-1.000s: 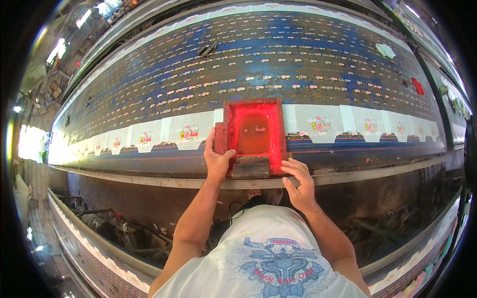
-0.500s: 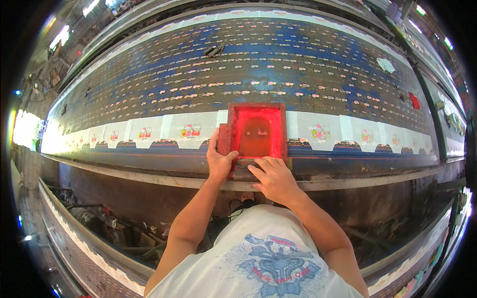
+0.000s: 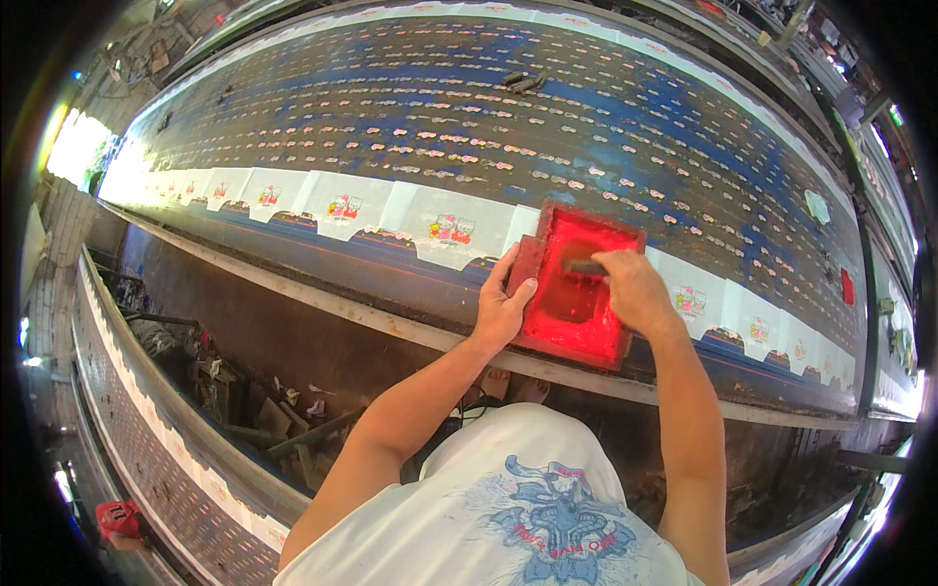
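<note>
A red screen-printing frame (image 3: 569, 355) lies tilted over the row of white fabric pieces (image 3: 401, 203) on the long table. Red ink coats its inside around a darker rounded patch. My left hand (image 3: 502, 305) grips the frame's left side, thumb near the inner edge. My right hand (image 3: 637, 293) is closed on a small squeegee (image 3: 583, 266) inside the frame, above the dark patch; my fingers hide part of it. Next to the frame, a fabric piece carries a printed cartoon pair (image 3: 450, 230).
Small multicoloured marks run in rows across the dark table (image 3: 410, 107). Dark short rods (image 3: 525, 83) lie on its far part, with a pale scrap (image 3: 817, 207) and a red piece (image 3: 847, 286) at right. Another printed table (image 3: 166, 430) stands behind me at left.
The view has turned, so the frame appears further right and tilted. My right hand has gone from the frame's near edge into it with the squeegee. My left hand keeps its grip.
</note>
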A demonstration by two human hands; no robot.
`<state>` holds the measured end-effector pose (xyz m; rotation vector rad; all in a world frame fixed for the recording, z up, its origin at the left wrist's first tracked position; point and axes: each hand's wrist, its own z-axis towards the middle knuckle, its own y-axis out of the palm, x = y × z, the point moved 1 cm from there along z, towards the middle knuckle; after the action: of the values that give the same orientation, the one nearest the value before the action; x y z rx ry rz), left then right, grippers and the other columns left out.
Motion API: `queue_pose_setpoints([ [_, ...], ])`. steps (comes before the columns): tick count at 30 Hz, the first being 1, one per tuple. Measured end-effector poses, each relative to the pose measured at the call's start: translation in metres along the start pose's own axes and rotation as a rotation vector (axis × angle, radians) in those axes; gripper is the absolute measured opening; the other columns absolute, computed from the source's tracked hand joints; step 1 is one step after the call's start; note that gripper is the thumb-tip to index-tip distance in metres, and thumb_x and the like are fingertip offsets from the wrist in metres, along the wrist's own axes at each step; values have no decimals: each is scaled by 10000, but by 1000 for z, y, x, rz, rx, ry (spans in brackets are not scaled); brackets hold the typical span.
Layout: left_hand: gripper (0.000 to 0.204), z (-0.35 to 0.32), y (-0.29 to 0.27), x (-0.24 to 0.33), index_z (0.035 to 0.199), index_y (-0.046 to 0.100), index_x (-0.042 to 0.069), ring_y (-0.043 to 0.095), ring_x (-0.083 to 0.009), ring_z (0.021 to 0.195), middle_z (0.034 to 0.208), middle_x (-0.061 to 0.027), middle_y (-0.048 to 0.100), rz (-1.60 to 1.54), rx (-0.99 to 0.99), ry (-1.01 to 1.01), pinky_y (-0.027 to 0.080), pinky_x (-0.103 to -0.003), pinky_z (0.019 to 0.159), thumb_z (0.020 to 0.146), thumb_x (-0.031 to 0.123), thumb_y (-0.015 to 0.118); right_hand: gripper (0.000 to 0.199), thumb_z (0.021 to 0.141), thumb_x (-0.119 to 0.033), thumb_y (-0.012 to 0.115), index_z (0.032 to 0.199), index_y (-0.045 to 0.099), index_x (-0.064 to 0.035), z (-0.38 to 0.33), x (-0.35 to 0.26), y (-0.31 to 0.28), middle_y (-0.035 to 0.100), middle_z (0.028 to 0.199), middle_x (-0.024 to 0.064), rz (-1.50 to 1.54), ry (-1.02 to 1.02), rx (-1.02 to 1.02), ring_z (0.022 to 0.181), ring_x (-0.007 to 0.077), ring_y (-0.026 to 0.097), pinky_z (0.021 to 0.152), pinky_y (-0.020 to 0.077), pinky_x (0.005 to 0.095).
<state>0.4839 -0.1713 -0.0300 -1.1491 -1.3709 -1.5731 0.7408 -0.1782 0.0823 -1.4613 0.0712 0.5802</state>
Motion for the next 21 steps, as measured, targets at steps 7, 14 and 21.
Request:
queue_pose_setpoints([
  [7, 731, 1, -2, 0, 1747, 403, -52, 585, -224, 1511, 1671, -182, 584, 24, -2, 30, 465, -375, 1280, 1081, -24, 703, 479, 942, 58, 679, 1398, 753, -68, 27, 20, 15, 776, 1282, 170, 20, 28, 136, 1210, 407, 692, 1085, 529, 529],
  [14, 729, -1, -3, 5, 1740, 409, -61, 582, -242, 1515, 1681, -201, 574, 120, 13, 31, 456, -386, 1285, 1084, 0, 720, 520, 886, 65, 665, 1363, 798, -93, -19, -27, 40, 772, 1273, 113, -72, -29, 207, 1166, 351, 694, 1013, 527, 497],
  [21, 713, -2, -2, 2, 1751, 406, -28, 588, -235, 1504, 1693, -186, 558, 154, 12, 38, 480, -394, 1270, 1100, -20, 697, 498, 884, 14, 692, 1354, 815, -97, -72, -76, 49, 769, 1264, 104, -59, -37, 183, 1174, 332, 700, 988, 537, 484],
])
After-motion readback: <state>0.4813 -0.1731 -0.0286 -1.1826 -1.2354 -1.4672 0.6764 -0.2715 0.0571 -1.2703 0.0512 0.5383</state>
